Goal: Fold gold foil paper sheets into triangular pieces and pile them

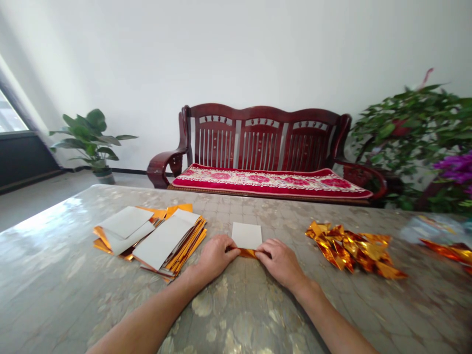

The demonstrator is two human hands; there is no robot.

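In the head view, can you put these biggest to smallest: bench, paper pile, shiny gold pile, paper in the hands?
1. Bench, largest even though farthest back
2. Paper pile
3. Gold pile
4. Held paper, clearly smallest

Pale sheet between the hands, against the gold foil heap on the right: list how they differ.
The sheet looks mostly flat and pale, with gold at its near edge; the foil heap is shiny gold, jumbled and angular.
The left hand and right hand pinch the sheet; neither touches the foil heap.
The sheet looks smaller than the foil heap.
Both show gold and are at the table.
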